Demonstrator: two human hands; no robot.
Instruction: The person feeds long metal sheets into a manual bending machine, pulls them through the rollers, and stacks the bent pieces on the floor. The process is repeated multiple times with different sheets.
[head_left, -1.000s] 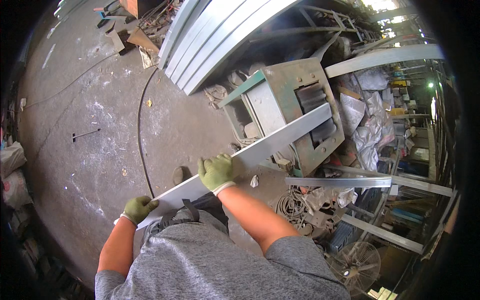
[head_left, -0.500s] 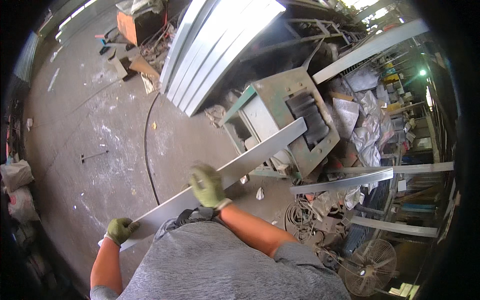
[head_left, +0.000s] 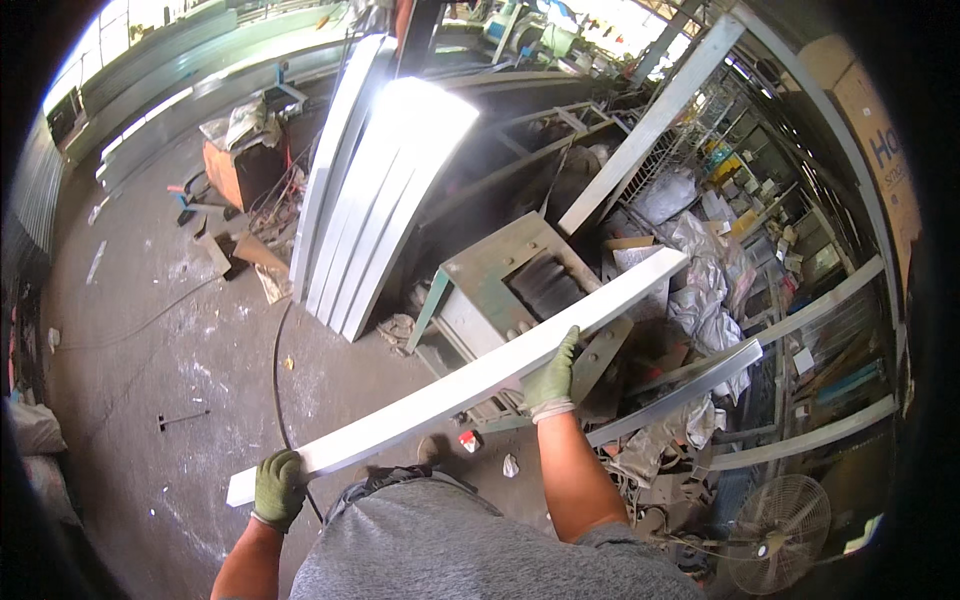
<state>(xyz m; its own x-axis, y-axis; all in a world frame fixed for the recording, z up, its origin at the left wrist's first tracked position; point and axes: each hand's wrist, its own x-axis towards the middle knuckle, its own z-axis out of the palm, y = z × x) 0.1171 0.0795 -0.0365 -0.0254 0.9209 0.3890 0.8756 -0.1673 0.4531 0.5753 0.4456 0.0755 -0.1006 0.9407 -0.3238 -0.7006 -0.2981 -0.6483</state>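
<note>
A long white metal bar [head_left: 430, 395] runs aslant in front of my body, its right end higher and farther away. Near its lower left end, my gloved left hand [head_left: 278, 488] is closed round it. Toward the other end my gloved right hand [head_left: 552, 375] grips the bar, with fingers over its face and edge. Both gloves are green. Behind the bar stands a worn green and grey machine [head_left: 480, 270] with dark ribbed rollers [head_left: 545, 288] in its opening. The bar covers the machine's lower part.
Several long silver profiles [head_left: 375, 210] lean upright beyond the machine. Metal beams [head_left: 680, 395] and crumpled sheeting [head_left: 695, 270] fill the right side, with a wire-guard fan [head_left: 780, 530] at lower right. A black cable [head_left: 277, 370] crosses the floor. An orange-sided box [head_left: 235, 170] stands at far left.
The bar has risen off its place against the machine and turned its bright face up. My right hand has moved right along it and now grips it. The view has tilted up.
</note>
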